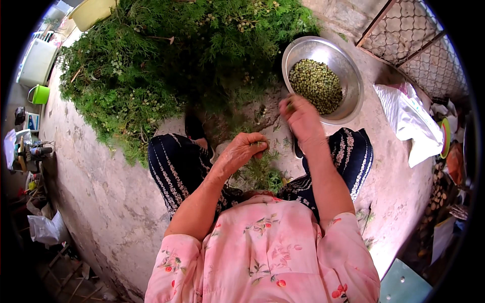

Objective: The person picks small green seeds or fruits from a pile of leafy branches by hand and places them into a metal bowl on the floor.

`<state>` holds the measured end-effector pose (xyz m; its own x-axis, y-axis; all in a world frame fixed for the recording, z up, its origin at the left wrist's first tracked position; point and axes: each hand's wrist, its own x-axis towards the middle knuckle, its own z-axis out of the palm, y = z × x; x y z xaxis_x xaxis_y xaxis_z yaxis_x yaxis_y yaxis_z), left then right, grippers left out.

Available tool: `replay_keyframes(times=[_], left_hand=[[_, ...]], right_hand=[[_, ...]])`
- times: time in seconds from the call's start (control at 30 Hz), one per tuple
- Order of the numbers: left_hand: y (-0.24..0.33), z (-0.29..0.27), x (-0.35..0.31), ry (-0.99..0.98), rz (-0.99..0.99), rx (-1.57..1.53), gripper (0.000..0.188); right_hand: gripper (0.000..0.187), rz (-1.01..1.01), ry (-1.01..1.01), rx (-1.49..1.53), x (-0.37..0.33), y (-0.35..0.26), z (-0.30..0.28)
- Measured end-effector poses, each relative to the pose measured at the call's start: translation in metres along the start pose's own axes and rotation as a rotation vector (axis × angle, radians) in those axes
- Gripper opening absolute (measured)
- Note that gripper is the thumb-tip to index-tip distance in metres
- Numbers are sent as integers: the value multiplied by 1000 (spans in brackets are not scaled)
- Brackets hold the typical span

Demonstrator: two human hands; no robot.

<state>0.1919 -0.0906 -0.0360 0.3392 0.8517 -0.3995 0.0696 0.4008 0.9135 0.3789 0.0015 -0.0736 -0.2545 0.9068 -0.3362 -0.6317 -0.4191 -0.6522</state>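
Note:
My left hand (246,150) is closed in a pinch between my knees, holding a small green conifer sprig (260,143) that mostly hides behind the fingers. At the near left rim of a wide metal bowl (349,87) is my right hand (304,120). Its fingers are curled and blurred by motion, with something greenish at the tips that I cannot make out. Inside the bowl lies a heap of small round green cones (316,86). Loose green sprigs (262,174) lie below my left hand, by my lap.
A big pile of cut conifer branches (126,76) covers the ground ahead and to the left. Right of the bowl are a white sack (409,121) and a wire mesh panel (409,40). A lime green bucket (39,94) and a pale yellow basin (93,12) stand at the left.

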Motion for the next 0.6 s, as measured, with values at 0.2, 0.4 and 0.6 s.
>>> replay_keyframes(times=[0.2, 0.4, 0.6], left_hand=[[-7, 3, 3, -79, 75, 78, 12], [-7, 23, -5, -68, 205, 22, 11], [-2, 40, -10, -127, 586, 276, 23]], right_hand=[[28, -37, 188, 209, 22, -16, -49], [56, 335, -62, -777, 0, 88, -19], [54, 324, -408, -1079, 15, 119, -45]])
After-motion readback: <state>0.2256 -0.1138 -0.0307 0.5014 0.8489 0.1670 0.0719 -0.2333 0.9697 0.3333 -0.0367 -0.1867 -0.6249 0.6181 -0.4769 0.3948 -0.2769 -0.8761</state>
